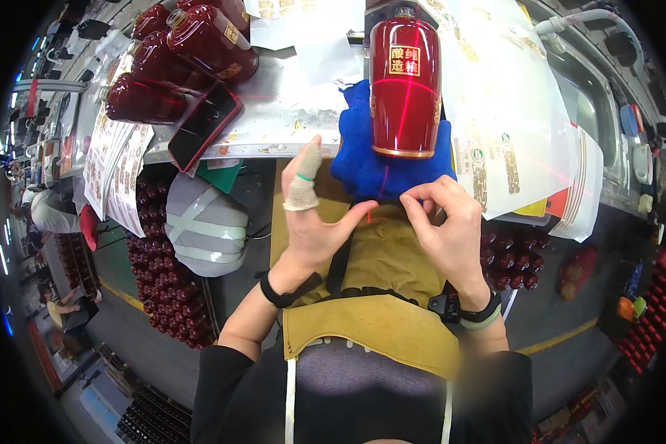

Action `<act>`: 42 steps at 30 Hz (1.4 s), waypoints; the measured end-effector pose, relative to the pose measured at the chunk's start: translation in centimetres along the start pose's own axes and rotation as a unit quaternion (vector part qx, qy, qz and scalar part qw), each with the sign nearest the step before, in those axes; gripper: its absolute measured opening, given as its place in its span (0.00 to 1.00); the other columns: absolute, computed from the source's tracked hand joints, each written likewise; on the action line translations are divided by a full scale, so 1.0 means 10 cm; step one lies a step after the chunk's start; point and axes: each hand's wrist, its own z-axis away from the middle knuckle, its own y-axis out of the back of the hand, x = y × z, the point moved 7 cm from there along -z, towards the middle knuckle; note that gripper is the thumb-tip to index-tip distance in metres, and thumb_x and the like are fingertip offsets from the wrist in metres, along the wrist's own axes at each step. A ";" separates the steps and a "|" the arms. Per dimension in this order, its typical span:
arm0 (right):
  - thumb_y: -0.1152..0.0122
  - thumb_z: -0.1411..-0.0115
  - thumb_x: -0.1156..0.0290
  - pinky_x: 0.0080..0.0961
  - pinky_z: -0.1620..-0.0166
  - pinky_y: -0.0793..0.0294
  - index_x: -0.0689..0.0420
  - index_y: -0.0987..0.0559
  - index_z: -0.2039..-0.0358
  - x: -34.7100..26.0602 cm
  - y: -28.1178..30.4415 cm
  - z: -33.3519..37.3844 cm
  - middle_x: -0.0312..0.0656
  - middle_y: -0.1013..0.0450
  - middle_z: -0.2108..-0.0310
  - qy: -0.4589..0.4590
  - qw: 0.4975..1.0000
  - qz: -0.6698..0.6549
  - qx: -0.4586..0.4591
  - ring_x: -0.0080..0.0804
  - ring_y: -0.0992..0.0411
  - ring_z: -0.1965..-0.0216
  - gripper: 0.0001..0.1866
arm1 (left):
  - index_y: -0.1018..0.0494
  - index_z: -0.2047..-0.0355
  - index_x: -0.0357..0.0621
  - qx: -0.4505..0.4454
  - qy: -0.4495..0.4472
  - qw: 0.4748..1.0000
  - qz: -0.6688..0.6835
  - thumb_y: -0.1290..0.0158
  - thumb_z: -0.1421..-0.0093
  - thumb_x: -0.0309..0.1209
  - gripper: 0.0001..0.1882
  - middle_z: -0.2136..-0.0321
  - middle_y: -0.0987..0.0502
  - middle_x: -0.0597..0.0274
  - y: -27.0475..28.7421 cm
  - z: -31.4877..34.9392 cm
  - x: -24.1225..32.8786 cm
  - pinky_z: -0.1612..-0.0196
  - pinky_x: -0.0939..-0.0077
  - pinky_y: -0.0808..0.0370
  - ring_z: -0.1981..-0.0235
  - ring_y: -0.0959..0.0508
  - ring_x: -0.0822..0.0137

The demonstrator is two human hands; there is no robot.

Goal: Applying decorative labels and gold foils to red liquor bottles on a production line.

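I'm pinching nothing I can make out in my right hand, left hand splayed empty, risking nudging the glossy red ceramic bottle at twelve o'clock off its blue cloth.

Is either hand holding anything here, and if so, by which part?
Neither hand grips the red bottle. The right hand has its fingers pinched together, perhaps on something small, too tiny to tell. The left hand is open, holding nothing.

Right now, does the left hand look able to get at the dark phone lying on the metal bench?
Probably yes. The left hand is open and holds nothing, just below the bench edge. The phone lies near that edge, up and to its left, with nothing between; the red bottles sit behind it.
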 end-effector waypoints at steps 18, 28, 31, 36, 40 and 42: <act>0.26 0.47 0.77 0.31 0.71 0.31 0.57 0.17 0.72 0.05 -0.10 0.13 0.36 0.30 0.77 0.042 0.998 0.038 0.026 0.31 0.30 0.76 0.05 | 0.45 0.33 0.40 -0.036 0.443 0.778 0.444 0.53 0.29 0.19 0.25 0.44 0.30 0.54 -0.35 0.50 -0.51 0.43 0.71 0.22 0.45 0.24 0.67; 0.26 0.49 0.77 0.33 0.69 0.29 0.56 0.18 0.71 -0.10 -0.27 0.16 0.37 0.30 0.75 0.111 0.992 0.054 0.021 0.35 0.29 0.73 0.07 | 0.29 0.46 0.42 -0.167 0.470 0.683 0.533 0.36 0.36 0.26 0.21 0.56 0.16 0.63 -0.47 0.49 -0.39 0.56 0.80 0.20 0.60 0.17 0.74; 0.26 0.51 0.77 0.35 0.65 0.28 0.56 0.19 0.71 -0.12 -0.34 0.19 0.38 0.30 0.73 0.120 0.990 0.070 0.005 0.38 0.28 0.69 0.08 | 0.28 0.43 0.41 -0.168 0.499 0.697 0.488 0.35 0.37 0.27 0.23 0.57 0.16 0.64 -0.50 0.50 -0.38 0.60 0.82 0.21 0.62 0.18 0.77; 0.26 0.51 0.76 0.36 0.65 0.28 0.56 0.19 0.71 -0.13 -0.35 0.23 0.38 0.30 0.73 0.138 0.987 0.081 0.000 0.38 0.28 0.69 0.09 | 0.25 0.46 0.40 -0.149 0.494 0.711 0.478 0.34 0.38 0.25 0.20 0.56 0.15 0.61 -0.54 0.45 -0.38 0.53 0.78 0.22 0.59 0.19 0.78; 0.26 0.51 0.77 0.35 0.68 0.28 0.56 0.19 0.72 -0.08 -0.31 0.24 0.37 0.31 0.75 0.107 0.993 0.056 0.010 0.37 0.28 0.71 0.08 | 0.25 0.45 0.39 -0.142 0.484 0.695 0.513 0.35 0.37 0.23 0.21 0.56 0.16 0.61 -0.55 0.46 -0.35 0.50 0.76 0.21 0.57 0.18 0.75; 0.26 0.50 0.78 0.34 0.69 0.29 0.57 0.18 0.72 -0.07 -0.29 0.24 0.37 0.31 0.76 0.099 0.994 0.044 0.016 0.36 0.29 0.73 0.07 | 0.30 0.40 0.39 -0.141 0.448 0.683 0.559 0.38 0.35 0.21 0.24 0.53 0.16 0.59 -0.54 0.45 -0.31 0.47 0.74 0.22 0.53 0.18 0.72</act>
